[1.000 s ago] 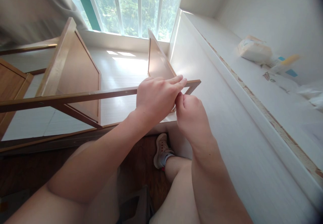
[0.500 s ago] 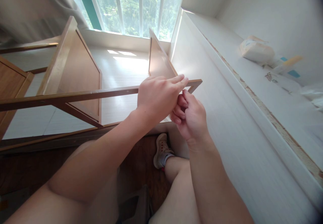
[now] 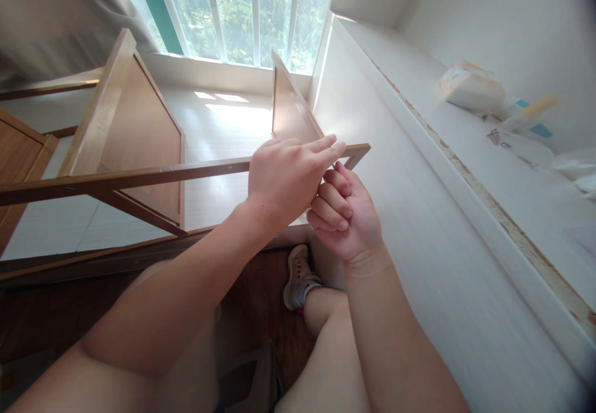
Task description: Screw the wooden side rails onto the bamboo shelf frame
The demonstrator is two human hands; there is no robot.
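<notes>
A brown wooden frame with panels runs across the view, its long rail (image 3: 205, 173) ending near the white wall. Over that rail, close to its right end, lies my left hand (image 3: 286, 174), gripping it with two fingers stretched along the top; the thumb is hidden. My right hand (image 3: 342, 211) is just below the same end, palm side turned up, its fingers curled in and thumb and forefinger pinched at the rail's underside. What the pinch holds is hidden.
A white ledge (image 3: 447, 133) with a chipped edge runs along the right. On it lie a wrapped white packet (image 3: 471, 85), a yellow-handled item (image 3: 540, 106) and small metal pieces (image 3: 497, 138). My shoe (image 3: 298, 276) is on the dark floor. A barred window (image 3: 233, 15) is ahead.
My right hand has rolled slightly, so its curled fingers show more and sit a little lower-left. The left hand stays on the rail; the whole view has shifted slightly.
</notes>
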